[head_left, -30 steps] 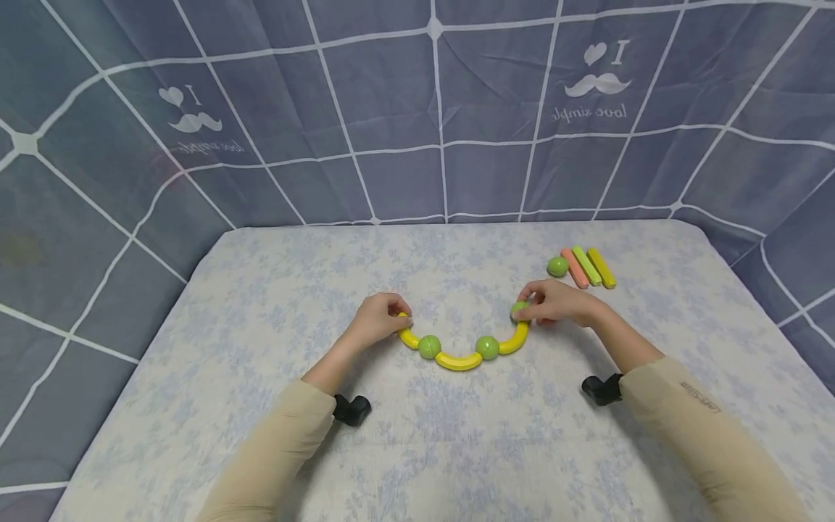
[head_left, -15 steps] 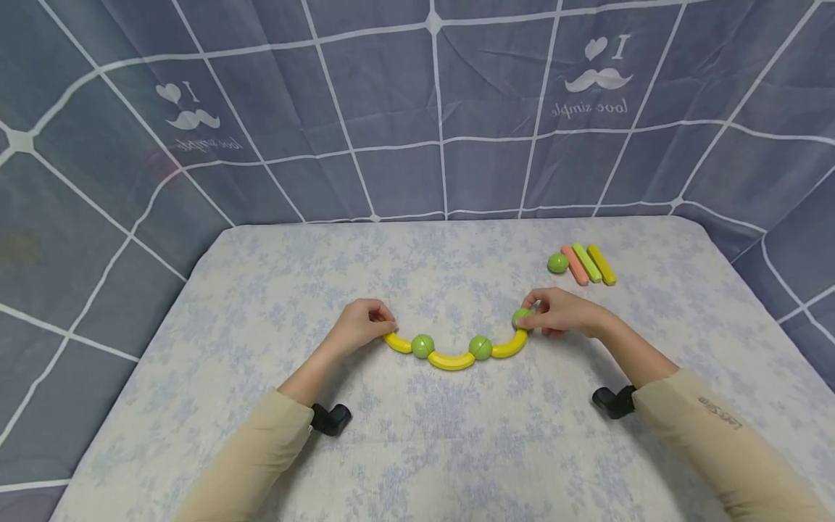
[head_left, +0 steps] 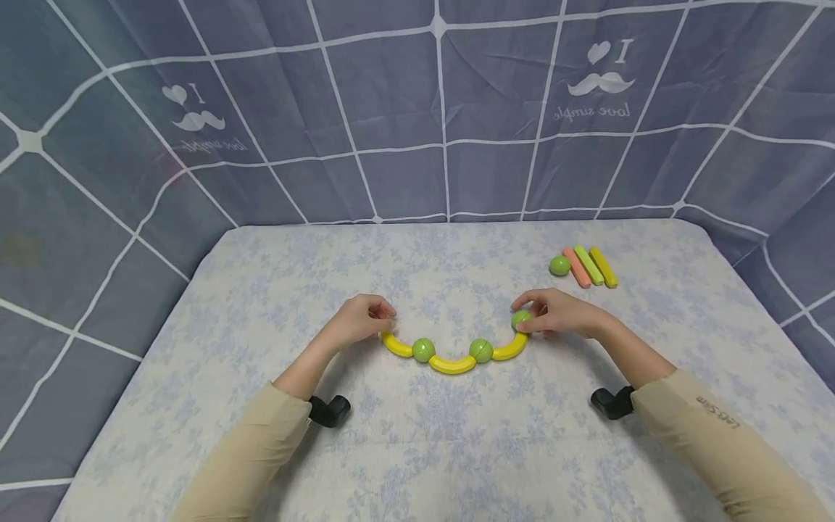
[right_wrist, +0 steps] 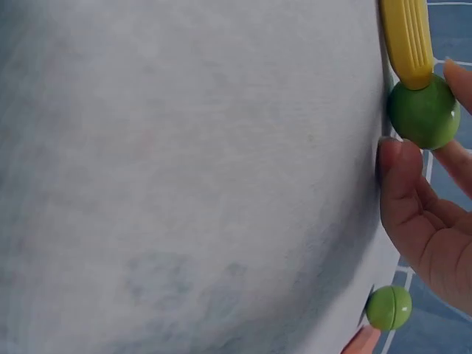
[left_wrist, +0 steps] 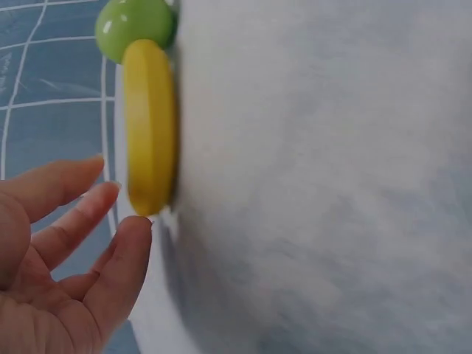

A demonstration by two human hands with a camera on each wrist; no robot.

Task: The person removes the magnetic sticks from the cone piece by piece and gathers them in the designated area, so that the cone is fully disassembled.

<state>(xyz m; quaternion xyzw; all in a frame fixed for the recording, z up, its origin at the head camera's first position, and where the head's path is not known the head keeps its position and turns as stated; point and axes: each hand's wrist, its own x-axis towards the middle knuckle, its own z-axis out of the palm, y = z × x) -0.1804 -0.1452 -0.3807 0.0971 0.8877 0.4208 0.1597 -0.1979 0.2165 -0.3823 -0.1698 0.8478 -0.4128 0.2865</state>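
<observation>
A garland-like row of curved yellow rods (head_left: 453, 365) joined end to end by green balls (head_left: 423, 350) lies in a shallow U on the table. At its left end is my left hand (head_left: 364, 319), its thumb at the tip of the left curved rod (left_wrist: 150, 125). The other fingers stand apart from that rod in the left wrist view. My right hand (head_left: 562, 312) holds the green ball (right_wrist: 424, 112) at the right end between thumb and fingers. This ball meets the end of the right curved rod (right_wrist: 409, 44).
Behind the right hand lie a loose green ball (head_left: 559, 265) and straight rods in coral (head_left: 577, 267), light green (head_left: 589, 265) and yellow (head_left: 603, 267). A patterned cloth (head_left: 417, 449) covers the table; a blue checked curtain (head_left: 391, 109) hangs behind.
The left hand has moved left, drawing the row into a flatter, wider curve. Its fingers have since come away from the left rod. The right hand has shifted slightly nearer, with its ball.
</observation>
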